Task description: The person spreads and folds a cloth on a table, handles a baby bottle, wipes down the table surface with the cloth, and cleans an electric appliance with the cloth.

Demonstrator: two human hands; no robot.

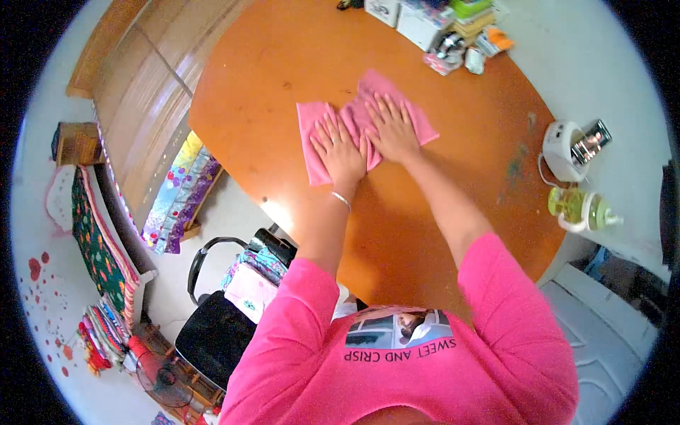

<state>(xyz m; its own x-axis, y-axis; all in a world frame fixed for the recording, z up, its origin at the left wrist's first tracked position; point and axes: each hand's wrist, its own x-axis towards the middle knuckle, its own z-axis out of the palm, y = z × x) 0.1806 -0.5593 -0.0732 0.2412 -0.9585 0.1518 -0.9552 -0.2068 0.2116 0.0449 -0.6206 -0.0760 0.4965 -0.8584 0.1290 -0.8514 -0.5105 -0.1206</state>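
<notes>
**Both palms flat on the pink cloth**

I see my left hand (341,152) and right hand (392,131) lying side by side, fingers spread wide and pressed flat, gripping nothing. Under them is a pink cloth (315,124), rumpled, spread on the middle of the orange bench (269,85). A thin bracelet (341,200) sits on my left wrist.

Around the cloth the bench surface is bare on every side, so nothing crowds the hands. At the far edge, well apart from the cloth, a cluster of boxes (425,25) and small packets is stacked. To my right, near the bench's edge, stands a white appliance (561,150) with a shiny object resting on it, and just beside that a green bottle (581,209).

Off the bench on my left a black chair (212,333) carries folded fabric, and patterned textiles (99,248) lie on the floor beyond it.
</notes>
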